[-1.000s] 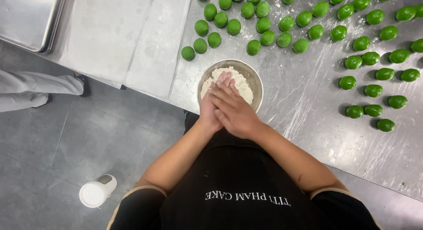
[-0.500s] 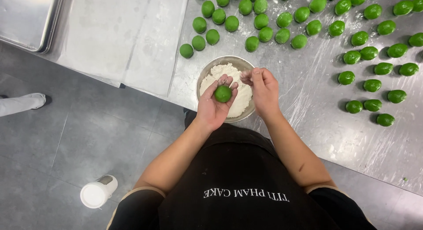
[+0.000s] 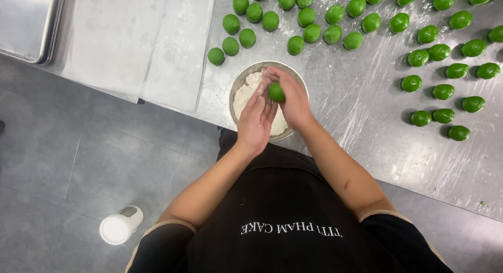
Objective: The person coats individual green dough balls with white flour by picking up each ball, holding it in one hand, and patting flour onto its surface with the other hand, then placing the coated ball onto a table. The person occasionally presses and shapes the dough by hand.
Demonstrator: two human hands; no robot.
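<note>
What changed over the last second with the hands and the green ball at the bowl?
The hands, pressed together at first, opened to show the green dough ball on the left hand; now the right hand has closed back against it, the ball between both. The metal bowl of flour and the green balls on the table stayed put.

Green ball half-hidden between hands

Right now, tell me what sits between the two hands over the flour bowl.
Head view: a green dough ball sits between the left hand and right hand, above the metal bowl of white flour.
</note>
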